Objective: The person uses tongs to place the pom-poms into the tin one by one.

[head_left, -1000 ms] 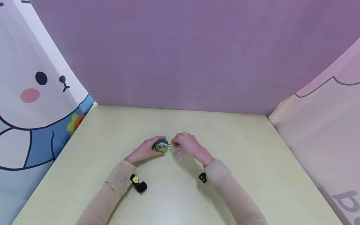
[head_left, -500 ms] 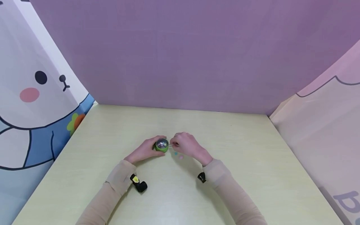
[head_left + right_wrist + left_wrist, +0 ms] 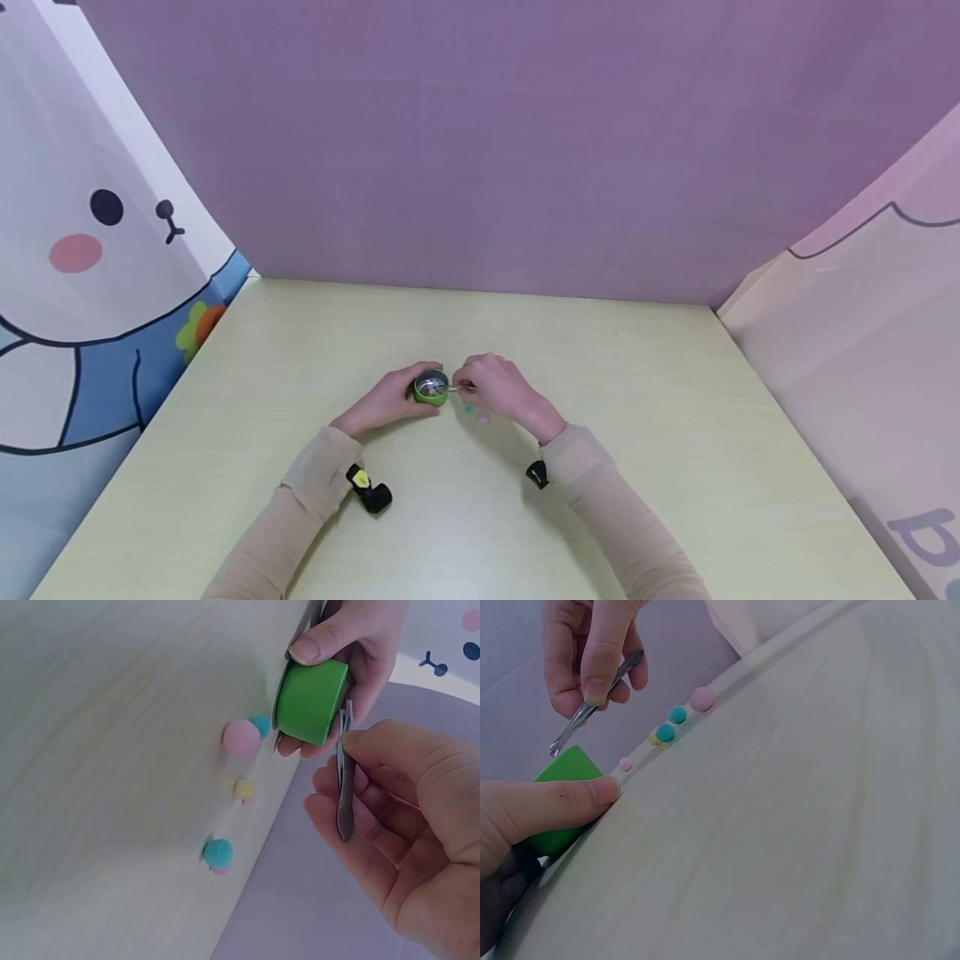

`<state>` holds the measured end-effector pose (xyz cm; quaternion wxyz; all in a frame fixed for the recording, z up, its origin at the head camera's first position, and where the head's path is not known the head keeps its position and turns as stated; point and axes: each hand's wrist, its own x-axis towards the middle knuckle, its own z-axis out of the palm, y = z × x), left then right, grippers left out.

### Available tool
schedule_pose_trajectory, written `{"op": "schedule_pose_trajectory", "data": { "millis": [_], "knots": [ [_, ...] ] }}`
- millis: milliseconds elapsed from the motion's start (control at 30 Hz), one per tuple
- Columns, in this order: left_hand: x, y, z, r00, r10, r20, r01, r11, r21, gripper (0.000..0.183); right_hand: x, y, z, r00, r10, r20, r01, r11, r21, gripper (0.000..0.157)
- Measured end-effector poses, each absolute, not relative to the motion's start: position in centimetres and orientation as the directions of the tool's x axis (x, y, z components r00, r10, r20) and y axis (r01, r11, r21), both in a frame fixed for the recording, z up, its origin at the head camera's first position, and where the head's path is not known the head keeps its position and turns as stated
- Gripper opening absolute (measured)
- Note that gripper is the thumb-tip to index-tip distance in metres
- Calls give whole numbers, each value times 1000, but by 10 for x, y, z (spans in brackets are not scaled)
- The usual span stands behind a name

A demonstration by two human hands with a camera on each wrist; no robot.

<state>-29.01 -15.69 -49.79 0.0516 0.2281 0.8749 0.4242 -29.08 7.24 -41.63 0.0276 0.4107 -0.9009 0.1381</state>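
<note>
A small round green bowl (image 3: 431,401) with a shiny metal-looking inside stands on the table. My left hand (image 3: 390,397) grips it from the left, the thumb pressed to its near side in the left wrist view. Pale bits show inside it in the head view, too small to make out. Metal tweezers (image 3: 346,776) are pinched between the thumb and fingers of my right hand (image 3: 420,795). Their tips point at the bowl's rim, above the green wall (image 3: 570,765) in the left wrist view. Nothing is plainly visible between the tips.
Several pompoms lie on the table beside the bowl: a large pink pompom (image 3: 241,738), a teal pompom (image 3: 218,853) and a yellow pompom (image 3: 244,788) among them. A purple backdrop (image 3: 480,167) rises behind the table (image 3: 615,383), with printed cloth panels at both sides.
My right hand has shifted very slightly left with the tweezers, whose tips stay at the bowl. My left hand keeps its grip in the same place.
</note>
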Motion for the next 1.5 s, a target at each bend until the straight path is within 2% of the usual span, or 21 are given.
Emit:
{"op": "schedule_pose_trajectory", "data": {
  "millis": [967,1267,1500],
  "knots": [
    [-290,-156,-492,-888,448,100,350,521,778,76,-287,86,-413,-691,-701,175,-721,652,-236,10],
    [-288,-156,-491,-888,448,107,357,520,776,76,-282,98,-414,-688,-698,199,-724,644,-247,16],
    [-288,-158,-492,-897,434,83,329,532,781,76,-278,109,-420,-692,-691,209,-721,650,-240,11]
  ]
}}
